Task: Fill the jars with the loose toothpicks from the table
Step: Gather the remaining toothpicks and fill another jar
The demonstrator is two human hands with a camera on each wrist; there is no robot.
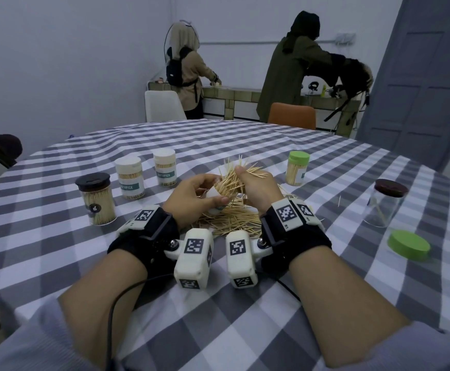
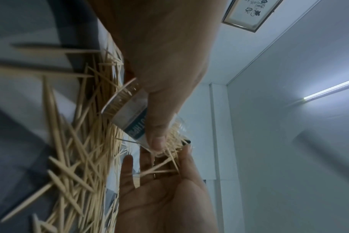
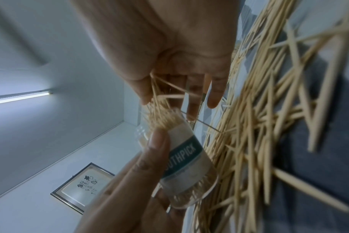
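Toothpicks going into a tilted jar over the pile.
Loose pile (image 1: 231, 220) lies on the table (image 1: 245, 303); above it the left hand (image 1: 191, 199) grips the jar (image 3: 186, 159), its mouth toward the right hand (image 1: 256, 188), which pinches a bunch (image 1: 234, 180). Capped jars (image 1: 130, 178) stand beyond.
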